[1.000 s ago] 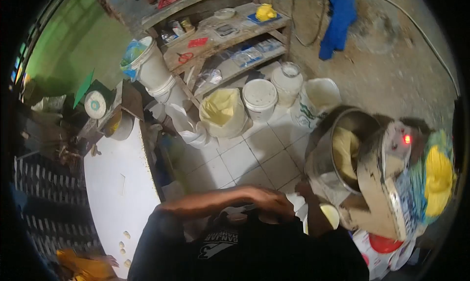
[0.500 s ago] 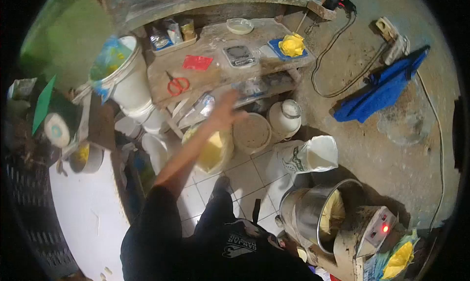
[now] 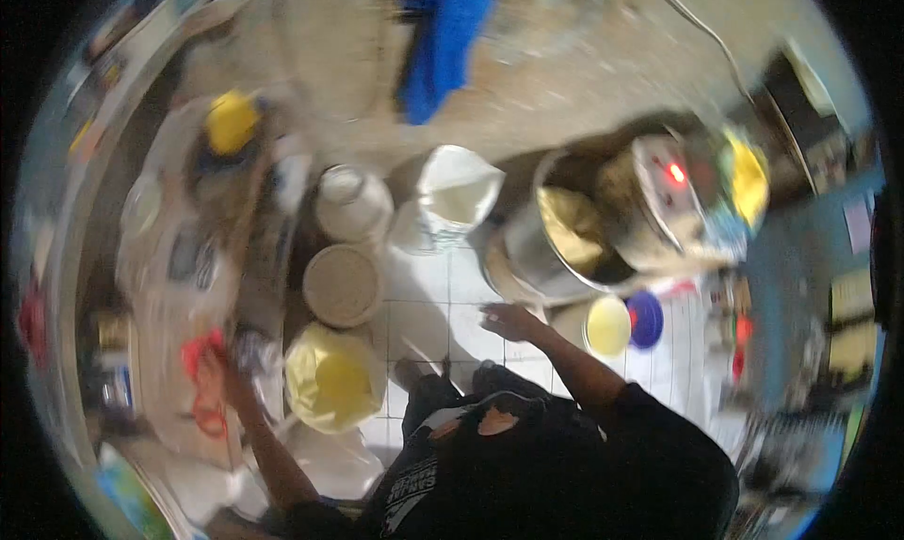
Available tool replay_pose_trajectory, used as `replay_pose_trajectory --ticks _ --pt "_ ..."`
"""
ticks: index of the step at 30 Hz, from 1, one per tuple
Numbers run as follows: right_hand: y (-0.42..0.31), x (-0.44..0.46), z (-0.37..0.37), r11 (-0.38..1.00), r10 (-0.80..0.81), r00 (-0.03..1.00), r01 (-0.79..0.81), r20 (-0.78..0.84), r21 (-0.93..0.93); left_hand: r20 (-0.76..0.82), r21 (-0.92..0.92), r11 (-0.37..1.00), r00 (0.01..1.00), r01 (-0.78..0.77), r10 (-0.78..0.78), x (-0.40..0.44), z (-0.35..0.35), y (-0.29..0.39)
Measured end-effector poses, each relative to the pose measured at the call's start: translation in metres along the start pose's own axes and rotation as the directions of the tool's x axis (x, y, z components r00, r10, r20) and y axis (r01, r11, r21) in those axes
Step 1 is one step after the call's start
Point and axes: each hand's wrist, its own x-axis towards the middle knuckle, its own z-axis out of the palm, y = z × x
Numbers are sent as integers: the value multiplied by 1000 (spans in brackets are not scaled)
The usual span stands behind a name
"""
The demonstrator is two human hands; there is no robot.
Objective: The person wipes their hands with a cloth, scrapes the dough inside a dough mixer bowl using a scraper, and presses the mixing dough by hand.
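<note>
My left hand (image 3: 222,374) is on a red packet (image 3: 196,351) on the low wooden shelf at left. Motion blur smears its fingers, so I cannot see whether they grip the packet. Just below the hand lie red-handled scissors (image 3: 209,416). My right hand (image 3: 508,322) hangs over the tiled floor with loose fingers apart and nothing in them. Nearest to it is a steel mixing bowl (image 3: 527,248) with pale yellow dough (image 3: 570,229) inside. A tub of pale yellow stuff (image 3: 607,326) stands to its right.
Beside the shelf stand a lined bucket of yellow powder (image 3: 330,378), a round tub (image 3: 344,286) and a white container (image 3: 353,206). An open white sack (image 3: 459,187) is at the wall. A machine with a red light (image 3: 664,182) adjoins the bowl. A scale (image 3: 193,260) sits on the shelf.
My view has swung to the right, turning the scene. My left hand, earlier stretched out over the buckets, is now at the red packet. My right hand has come into sight.
</note>
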Motion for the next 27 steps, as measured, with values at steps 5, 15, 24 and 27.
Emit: replay_pose_trajectory --ticks 5,15,24,27 --pt "-61 32 -22 978 -145 983 160 -114 136 -50 -183 981 997 -68 60 38 -100 20" --pt "-162 74 -53 88 0 986 164 -164 983 -1 -998 55 958 -17 286 105 -191 309" --pt "-20 66 -146 -331 573 807 384 -139 862 433 -380 -517 641 767 633 47 -261 525" --pt "52 79 -158 -86 588 754 419 -293 904 470 -566 -287 588 773 658 40 -267 572"
